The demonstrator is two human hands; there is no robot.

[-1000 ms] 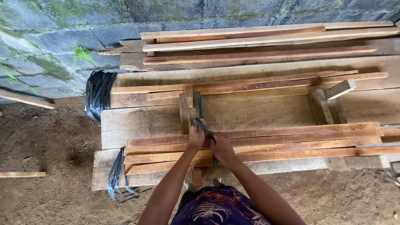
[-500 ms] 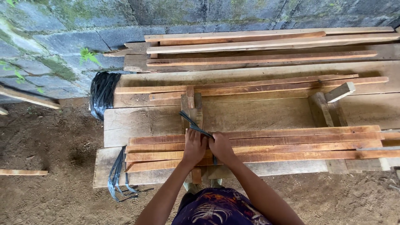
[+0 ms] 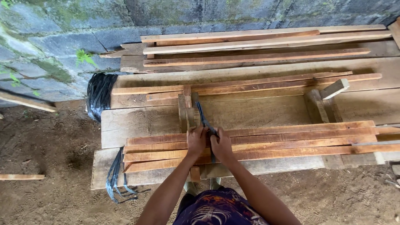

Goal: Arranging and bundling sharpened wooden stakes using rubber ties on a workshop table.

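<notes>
Since the earlier frames the hands are sitting lower on the strap and closer together. The strap, a dark band, is running away from the person, slightly leftward, over the bundle of slats on the bench. The left hand and the right hand are both clenching the strap.

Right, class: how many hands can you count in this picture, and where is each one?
2. The left hand and the right hand sit side by side on the near bundle of wooden slats, both gripping a dark strap. No other person's hands show.
</notes>
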